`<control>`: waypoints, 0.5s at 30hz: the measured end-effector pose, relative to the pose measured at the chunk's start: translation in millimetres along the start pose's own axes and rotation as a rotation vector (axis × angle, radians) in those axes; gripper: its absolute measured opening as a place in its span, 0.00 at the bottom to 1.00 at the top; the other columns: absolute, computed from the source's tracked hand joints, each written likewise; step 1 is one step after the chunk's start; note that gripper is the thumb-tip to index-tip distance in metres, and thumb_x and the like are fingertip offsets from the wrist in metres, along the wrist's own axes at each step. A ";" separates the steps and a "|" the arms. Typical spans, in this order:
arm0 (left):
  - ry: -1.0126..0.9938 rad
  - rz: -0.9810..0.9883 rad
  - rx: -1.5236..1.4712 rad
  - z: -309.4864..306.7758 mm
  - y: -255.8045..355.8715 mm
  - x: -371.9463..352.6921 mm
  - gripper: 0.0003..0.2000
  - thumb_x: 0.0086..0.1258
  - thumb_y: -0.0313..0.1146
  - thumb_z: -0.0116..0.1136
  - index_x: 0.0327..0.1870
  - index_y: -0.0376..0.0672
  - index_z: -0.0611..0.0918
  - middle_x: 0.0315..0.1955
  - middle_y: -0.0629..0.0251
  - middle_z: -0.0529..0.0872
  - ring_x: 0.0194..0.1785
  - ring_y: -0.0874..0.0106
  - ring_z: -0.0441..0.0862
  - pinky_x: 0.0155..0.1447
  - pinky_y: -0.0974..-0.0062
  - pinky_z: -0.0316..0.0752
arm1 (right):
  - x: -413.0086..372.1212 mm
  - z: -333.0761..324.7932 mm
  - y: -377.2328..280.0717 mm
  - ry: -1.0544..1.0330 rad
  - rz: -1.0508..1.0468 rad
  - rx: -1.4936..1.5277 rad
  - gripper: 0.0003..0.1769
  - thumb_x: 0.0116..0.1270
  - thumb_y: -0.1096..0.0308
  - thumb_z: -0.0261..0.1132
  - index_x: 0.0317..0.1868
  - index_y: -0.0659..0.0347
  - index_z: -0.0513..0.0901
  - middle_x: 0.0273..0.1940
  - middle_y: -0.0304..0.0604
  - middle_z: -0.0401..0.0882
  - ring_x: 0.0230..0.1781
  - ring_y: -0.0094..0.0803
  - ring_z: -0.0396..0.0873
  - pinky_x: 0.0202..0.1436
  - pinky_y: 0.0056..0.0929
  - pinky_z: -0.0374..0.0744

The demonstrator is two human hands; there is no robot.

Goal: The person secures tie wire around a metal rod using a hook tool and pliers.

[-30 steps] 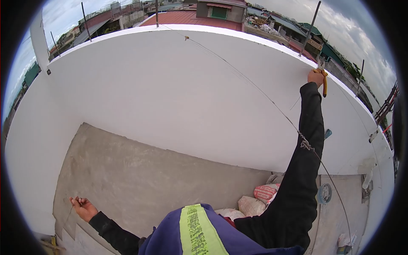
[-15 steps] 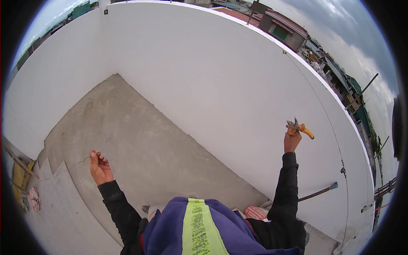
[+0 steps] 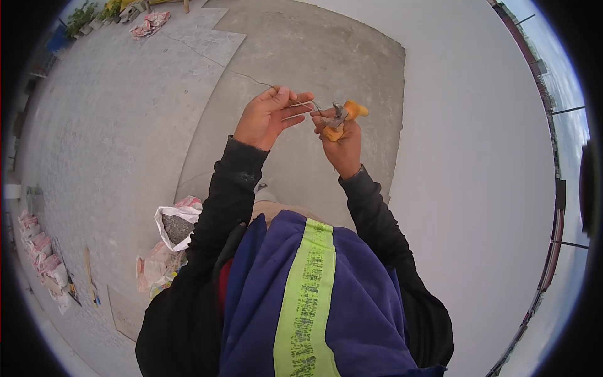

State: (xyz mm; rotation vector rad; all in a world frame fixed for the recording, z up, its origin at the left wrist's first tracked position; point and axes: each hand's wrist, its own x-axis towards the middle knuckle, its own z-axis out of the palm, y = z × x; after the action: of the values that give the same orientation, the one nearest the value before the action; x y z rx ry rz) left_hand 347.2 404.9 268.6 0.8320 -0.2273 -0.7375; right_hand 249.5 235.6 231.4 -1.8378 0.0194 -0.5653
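Observation:
My left hand (image 3: 270, 116) pinches a thin wire (image 3: 242, 73) between thumb and forefinger, its other fingers loosely spread. From that hand the wire runs up and left across the grey floor, and a short bent end reaches toward the pliers. Pliers with orange-yellow handles (image 3: 355, 109) rest in my right hand (image 3: 342, 146), their metal jaws near the wire's bent end. Whether the jaws grip the wire cannot be made out. Both hands are close together over the floor.
A white wall (image 3: 477, 157) rises along the right. An open sack of grey material (image 3: 178, 227) lies left of my body, with crumpled bags below it. More sacks (image 3: 47, 254) line the far left. A red-and-white sack (image 3: 151, 24) and plants (image 3: 81, 17) are at the top left.
The view has swung left and down toward the floor. My hands, far apart before, are now close together, with the pliers brought beside the wire.

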 end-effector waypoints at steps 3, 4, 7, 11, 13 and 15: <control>0.153 0.158 -0.035 -36.5 20.8 -6.9 0.11 0.79 0.40 0.51 0.41 0.42 0.78 0.46 0.58 0.83 0.57 0.59 0.83 0.61 0.61 0.76 | 37.2 54.8 17.8 -0.168 -0.119 0.069 0.05 0.67 0.76 0.67 0.42 0.64 0.87 0.39 0.40 0.87 0.34 0.24 0.83 0.38 0.24 0.80; 0.191 0.196 -0.074 -52.3 33.7 -7.2 0.11 0.79 0.40 0.52 0.41 0.42 0.78 0.44 0.59 0.83 0.56 0.59 0.84 0.61 0.61 0.77 | 50.6 77.4 16.3 -0.217 -0.102 0.077 0.07 0.64 0.78 0.67 0.42 0.64 0.87 0.39 0.43 0.88 0.36 0.31 0.84 0.40 0.27 0.80; 0.389 0.361 0.022 74.7 2.0 -40.8 0.10 0.79 0.39 0.51 0.40 0.43 0.77 0.40 0.65 0.81 0.45 0.68 0.84 0.53 0.67 0.78 | 29.3 -9.7 -31.3 -0.358 -0.164 0.216 0.10 0.61 0.80 0.66 0.43 0.63 0.88 0.39 0.46 0.88 0.39 0.37 0.86 0.43 0.30 0.80; 0.666 0.611 0.007 147.0 -41.5 -38.2 0.11 0.80 0.38 0.48 0.35 0.45 0.73 0.31 0.72 0.73 0.30 0.81 0.67 0.35 0.79 0.66 | 34.7 -60.0 -24.2 -0.575 -0.245 0.267 0.09 0.63 0.76 0.69 0.44 0.64 0.87 0.41 0.49 0.88 0.39 0.37 0.86 0.43 0.30 0.80; 0.762 0.623 0.034 90.5 -24.3 -48.3 0.10 0.79 0.38 0.49 0.34 0.46 0.72 0.30 0.73 0.72 0.28 0.83 0.65 0.34 0.80 0.66 | 49.5 -11.9 -9.4 -0.592 -0.305 0.288 0.10 0.66 0.72 0.69 0.46 0.66 0.86 0.40 0.48 0.87 0.37 0.34 0.85 0.43 0.30 0.81; 0.860 0.611 0.150 48.4 -14.3 -51.9 0.10 0.79 0.37 0.49 0.34 0.45 0.73 0.29 0.73 0.72 0.27 0.83 0.65 0.32 0.81 0.64 | 70.0 14.7 1.6 -0.663 -0.129 0.490 0.13 0.70 0.68 0.67 0.49 0.68 0.84 0.38 0.46 0.86 0.36 0.31 0.84 0.40 0.27 0.82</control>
State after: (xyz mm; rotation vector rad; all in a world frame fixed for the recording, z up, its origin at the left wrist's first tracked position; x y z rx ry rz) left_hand 279.8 405.0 295.1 1.0796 0.2389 0.2407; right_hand 317.4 227.9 252.4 -1.4680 -0.6319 -0.0128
